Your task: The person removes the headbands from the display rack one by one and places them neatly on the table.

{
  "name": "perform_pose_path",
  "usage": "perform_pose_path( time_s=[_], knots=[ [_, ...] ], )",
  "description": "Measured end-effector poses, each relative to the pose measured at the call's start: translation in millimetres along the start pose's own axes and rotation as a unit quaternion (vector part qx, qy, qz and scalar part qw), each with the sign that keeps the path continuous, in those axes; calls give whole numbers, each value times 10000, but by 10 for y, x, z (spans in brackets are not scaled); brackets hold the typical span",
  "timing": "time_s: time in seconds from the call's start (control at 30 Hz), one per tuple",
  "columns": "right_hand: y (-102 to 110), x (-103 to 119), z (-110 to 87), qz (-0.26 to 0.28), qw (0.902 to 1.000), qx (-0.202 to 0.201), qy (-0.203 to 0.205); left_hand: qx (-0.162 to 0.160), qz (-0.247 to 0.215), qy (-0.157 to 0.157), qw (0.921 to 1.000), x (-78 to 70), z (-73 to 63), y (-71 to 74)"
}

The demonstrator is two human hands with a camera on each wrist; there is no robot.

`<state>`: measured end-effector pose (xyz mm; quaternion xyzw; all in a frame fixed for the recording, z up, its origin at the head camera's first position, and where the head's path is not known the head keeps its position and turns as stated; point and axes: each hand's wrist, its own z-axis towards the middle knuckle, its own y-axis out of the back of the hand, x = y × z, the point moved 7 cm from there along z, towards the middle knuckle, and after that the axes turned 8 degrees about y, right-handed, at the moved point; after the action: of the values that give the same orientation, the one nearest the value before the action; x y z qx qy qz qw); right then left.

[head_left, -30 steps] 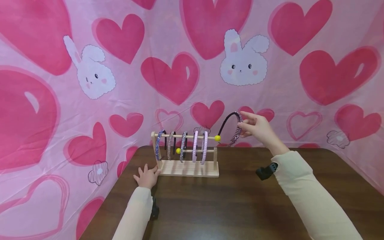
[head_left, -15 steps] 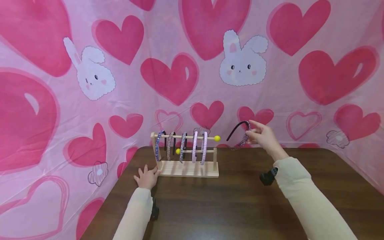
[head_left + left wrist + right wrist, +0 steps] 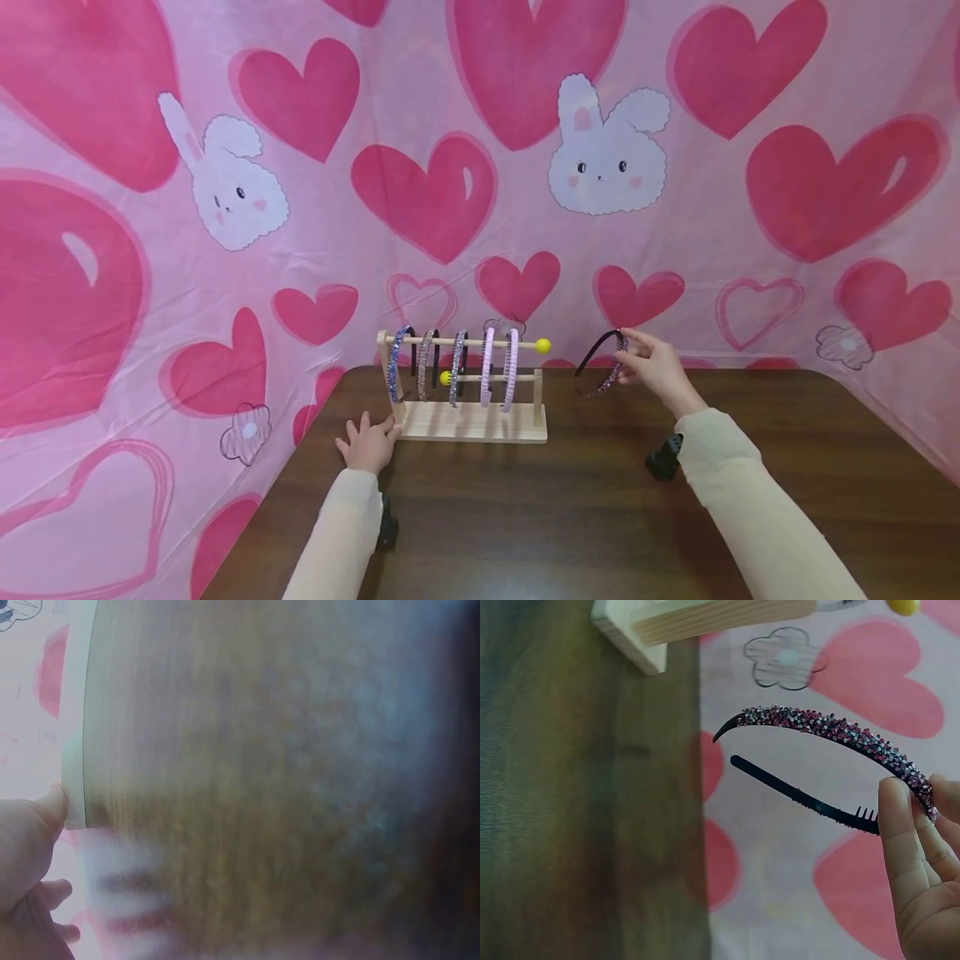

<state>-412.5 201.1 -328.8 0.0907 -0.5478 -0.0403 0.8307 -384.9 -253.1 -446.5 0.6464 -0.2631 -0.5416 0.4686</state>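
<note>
My right hand (image 3: 654,367) pinches the beaded headband (image 3: 604,360) by 1 end; left hand (image 3: 367,442) braces the wooden rack (image 3: 465,421). I lower it gently, teeth clear of the table (image 3: 570,500).

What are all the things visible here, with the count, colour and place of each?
headband rack: one, pale wood with yellow knobs, on the table's far left part.
headbands on the rack: five, sparkly blue, silver-pink and grey, and two pink, hung across the rods.
beaded headband: one, pink-purple beads, black teeth, above the table, right of the rack.
table: one, dark brown wood.
backdrop: one, pink, hearts and white bunnies.
left hand: touches the rack's base.
right hand: fingers pinch the beaded headband.
</note>
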Motion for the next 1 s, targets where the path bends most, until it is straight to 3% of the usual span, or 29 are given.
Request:
perform_pose_path(
  time_s=[0.47,1.0],
  knots=[
    [-43,-311,-97,-208,9996,-6,-169,-97,-4,-100,9999,-34,-57,37],
    [-20,-549,-237,-578,9944,85,-875,-83,-3,-69,9999,-19,-40,26]
  ],
)
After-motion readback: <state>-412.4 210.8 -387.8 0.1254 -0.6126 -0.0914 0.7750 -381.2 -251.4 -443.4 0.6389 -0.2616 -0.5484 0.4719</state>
